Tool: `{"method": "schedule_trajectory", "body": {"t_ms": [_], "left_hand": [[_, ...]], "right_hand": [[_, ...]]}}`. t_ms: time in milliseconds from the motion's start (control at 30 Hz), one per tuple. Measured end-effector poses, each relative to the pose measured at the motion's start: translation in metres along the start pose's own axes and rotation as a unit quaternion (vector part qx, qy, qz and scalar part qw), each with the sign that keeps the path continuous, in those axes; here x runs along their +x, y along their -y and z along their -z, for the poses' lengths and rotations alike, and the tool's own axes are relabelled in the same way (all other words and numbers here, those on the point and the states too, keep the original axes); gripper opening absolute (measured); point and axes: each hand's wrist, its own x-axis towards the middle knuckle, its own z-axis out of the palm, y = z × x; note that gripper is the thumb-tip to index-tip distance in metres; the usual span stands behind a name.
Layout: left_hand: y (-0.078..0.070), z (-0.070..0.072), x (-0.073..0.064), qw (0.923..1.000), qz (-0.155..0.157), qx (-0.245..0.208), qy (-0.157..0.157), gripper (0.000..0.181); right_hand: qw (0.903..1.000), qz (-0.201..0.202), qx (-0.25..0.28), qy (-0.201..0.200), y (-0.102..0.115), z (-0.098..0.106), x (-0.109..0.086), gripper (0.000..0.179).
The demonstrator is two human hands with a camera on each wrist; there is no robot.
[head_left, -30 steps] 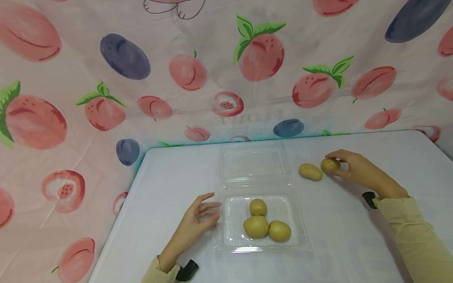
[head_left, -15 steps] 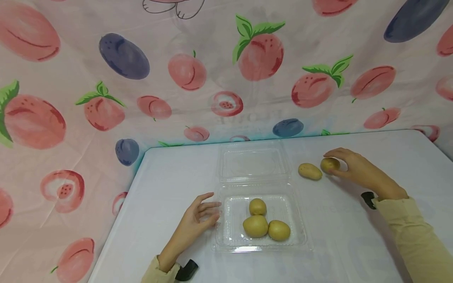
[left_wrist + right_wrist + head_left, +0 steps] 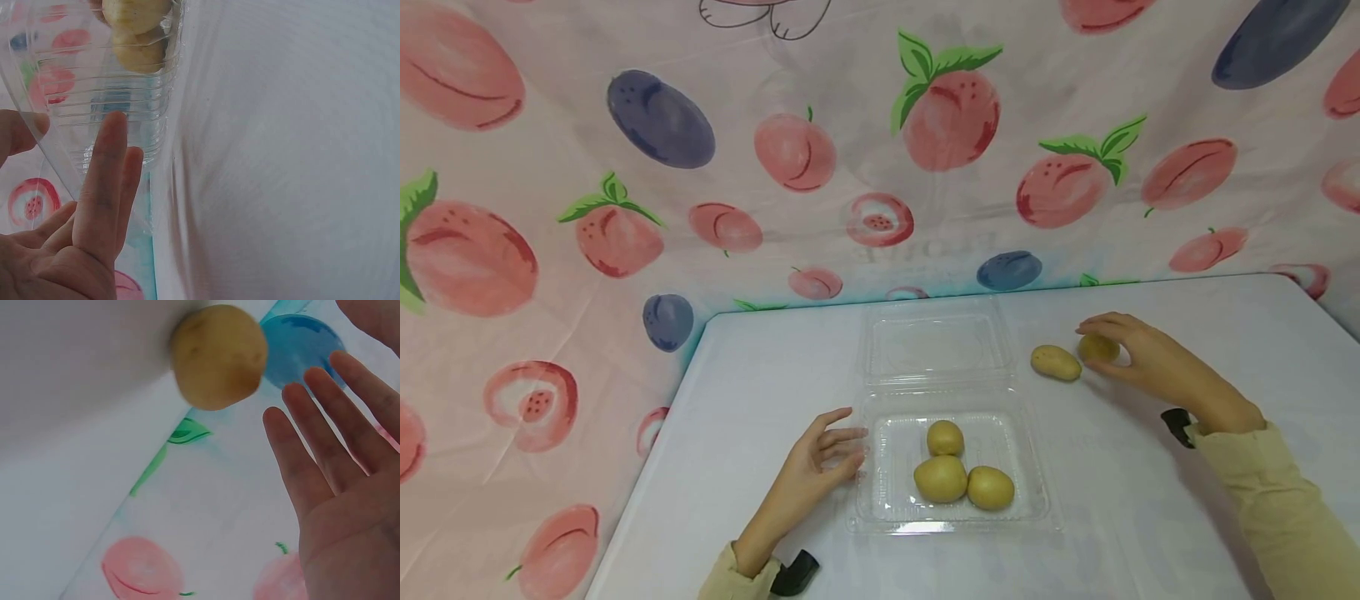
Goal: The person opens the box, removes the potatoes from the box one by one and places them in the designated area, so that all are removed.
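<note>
The round potato (image 3: 1099, 348) is yellow-brown and smooth, with a few faint dark marks and a deeper tan patch on one side. It rests on the table (image 3: 760, 375) to the right of the box, about level with the box's lid. The right hand (image 3: 1157, 360) arches over it, fingers extended and parted, pinching nothing; the right wrist view shows the fingertips apart from a potato. Just beside it, nearer the box, lies a longer potato (image 3: 1056, 363), paler and lightly speckled.

The box (image 3: 898, 437) is clear, ribbed plastic, its clear lid (image 3: 936, 346) folded back behind it. Inside are three yellow potatoes: a small one (image 3: 945, 437) at the rear, touching a larger one (image 3: 940, 481) in front, which touches another (image 3: 991, 487) on its right. The left hand (image 3: 814, 462) is at the box's left side, fingers loosely spread; whether they touch the wall I cannot tell.
</note>
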Motion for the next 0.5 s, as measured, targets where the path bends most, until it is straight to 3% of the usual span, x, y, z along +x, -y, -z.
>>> {"method": "schedule_trajectory", "body": {"t_ms": [500], "left_hand": [[-0.001, 0.0, -0.001, 1.0, 0.0, 0.001, -0.002, 0.066]], "right_hand": [[0.9987, 0.041, -0.024, -0.017, 0.031, 0.003, -0.001, 0.049]]}}
